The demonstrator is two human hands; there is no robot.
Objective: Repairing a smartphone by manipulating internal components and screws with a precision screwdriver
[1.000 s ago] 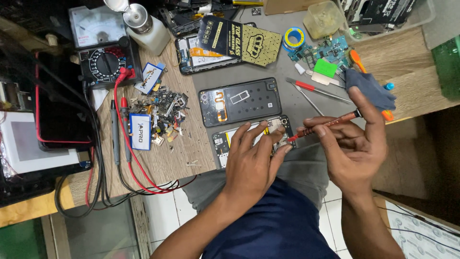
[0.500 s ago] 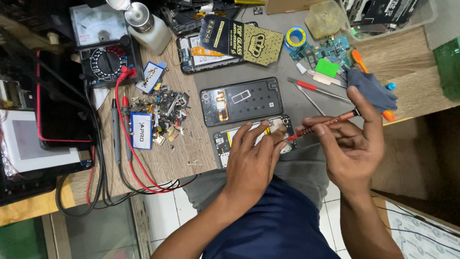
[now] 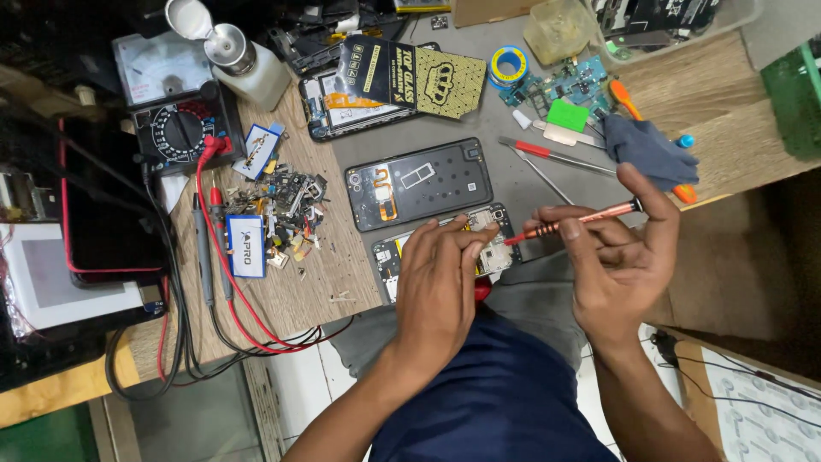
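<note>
Far right, a clear plastic bin (image 3: 676,34) holds dark parts. Near edge of our cluttered wooden tabletop (image 3: 342,257): left hand (image 3: 440,282) fingers pressed on the opened phone (image 3: 402,252), right hand (image 3: 620,257) pinching a copper screwdriver (image 3: 581,220).

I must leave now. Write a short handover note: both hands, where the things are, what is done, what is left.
Left hand: flat on the opened phone at the table edge, holding it down.
Right hand: holds the orange screwdriver, tip at the phone's upper right part.
Removed back cover lies just behind the phone.
Done: phone is open, board exposed.
Left: which screws remain cannot be seen; fingers hide them.
</note>
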